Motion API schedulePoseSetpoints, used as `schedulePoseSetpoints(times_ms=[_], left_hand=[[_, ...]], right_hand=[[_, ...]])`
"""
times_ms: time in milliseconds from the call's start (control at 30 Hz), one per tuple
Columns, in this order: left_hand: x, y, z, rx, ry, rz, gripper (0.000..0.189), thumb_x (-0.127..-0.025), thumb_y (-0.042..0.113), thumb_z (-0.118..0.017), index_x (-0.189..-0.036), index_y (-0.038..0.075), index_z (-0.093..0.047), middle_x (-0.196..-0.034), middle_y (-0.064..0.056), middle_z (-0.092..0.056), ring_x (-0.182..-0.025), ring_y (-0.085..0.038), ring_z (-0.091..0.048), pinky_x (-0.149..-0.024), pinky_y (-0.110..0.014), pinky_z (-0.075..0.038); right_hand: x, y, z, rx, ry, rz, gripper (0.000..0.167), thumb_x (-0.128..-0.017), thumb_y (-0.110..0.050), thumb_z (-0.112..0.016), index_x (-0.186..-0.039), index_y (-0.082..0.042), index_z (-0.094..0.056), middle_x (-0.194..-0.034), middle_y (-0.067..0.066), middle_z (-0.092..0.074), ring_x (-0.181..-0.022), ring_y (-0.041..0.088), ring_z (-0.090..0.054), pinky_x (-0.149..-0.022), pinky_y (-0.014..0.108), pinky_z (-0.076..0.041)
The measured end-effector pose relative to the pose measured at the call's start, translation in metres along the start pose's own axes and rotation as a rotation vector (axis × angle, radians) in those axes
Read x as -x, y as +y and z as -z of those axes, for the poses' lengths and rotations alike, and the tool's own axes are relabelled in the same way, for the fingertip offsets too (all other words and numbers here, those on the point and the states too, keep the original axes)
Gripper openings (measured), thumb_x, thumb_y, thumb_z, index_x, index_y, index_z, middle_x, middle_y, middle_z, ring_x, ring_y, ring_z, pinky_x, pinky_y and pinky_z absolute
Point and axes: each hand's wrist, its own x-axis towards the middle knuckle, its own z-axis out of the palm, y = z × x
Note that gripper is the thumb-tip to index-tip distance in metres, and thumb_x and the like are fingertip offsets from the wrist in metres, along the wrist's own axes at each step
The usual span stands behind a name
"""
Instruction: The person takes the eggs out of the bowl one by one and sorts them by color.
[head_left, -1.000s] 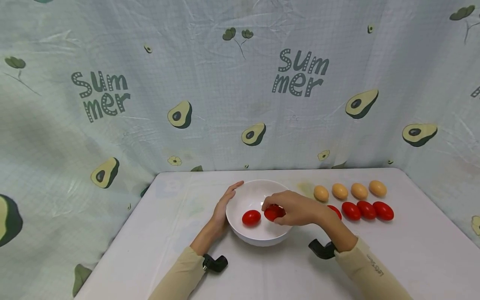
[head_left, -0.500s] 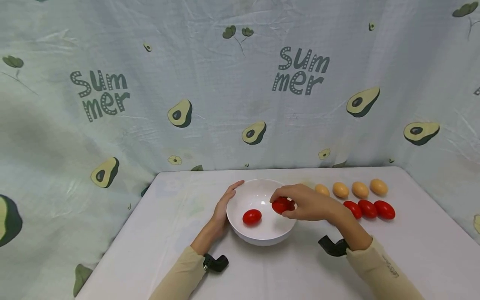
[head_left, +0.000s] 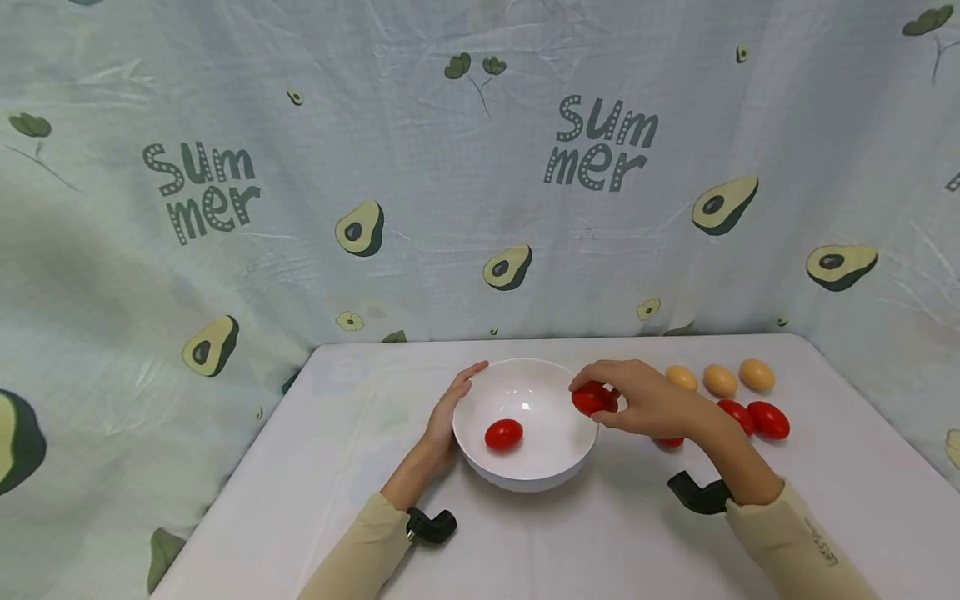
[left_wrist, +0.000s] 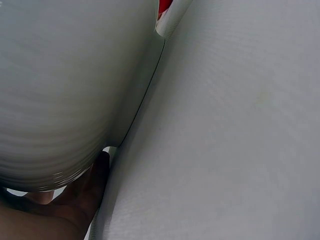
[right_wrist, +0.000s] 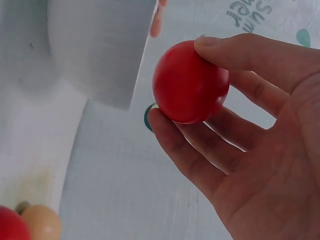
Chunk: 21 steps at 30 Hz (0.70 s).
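Observation:
A white bowl stands on the table, with one red egg lying inside. My left hand rests along the bowl's left side, fingers stretched out against its wall. In the left wrist view, the fingers touch the underside of the bowl's curve. My right hand pinches another red egg just over the bowl's right rim. The right wrist view shows this held egg between thumb and fingertips, with the bowl's outer wall close by.
To the right, tan eggs lie in a row behind a row of red eggs, partly hidden by my right hand and forearm. A patterned cloth hangs behind the white table.
My right hand has moved right with the red egg, from over the inside of the bowl to its right rim. The left hand and the bowl stay where they were.

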Motion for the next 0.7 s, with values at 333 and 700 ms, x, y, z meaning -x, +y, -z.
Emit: schedulePoseSetpoints(times_ms=[333,700], left_hand=[[0.0,0.0,-0.001,0.008,-0.008,-0.007,0.051,-0.109,0.038,-0.029,-0.157,0.028,-0.043,-0.17,0.003,-0.029,-0.157,-0.026,-0.028,-0.131,-0.05,-0.019],[0.0,0.001,0.0,0.004,-0.003,-0.025,0.052,-0.11,0.035,-0.028,-0.158,0.024,-0.041,-0.17,-0.001,-0.029,-0.157,-0.029,-0.029,-0.131,-0.051,-0.02]], right_hand=[[0.017,0.013,0.013,0.005,0.083,-0.035,0.039,-0.09,-0.009,-0.077,-0.126,-0.017,-0.066,-0.12,-0.004,-0.07,-0.107,0.018,-0.062,-0.081,0.026,-0.06],[0.036,0.026,0.03,0.039,0.138,-0.061,0.04,-0.088,-0.009,-0.079,-0.125,-0.019,-0.067,-0.121,-0.004,-0.07,-0.107,0.017,-0.064,-0.084,0.025,-0.06]])
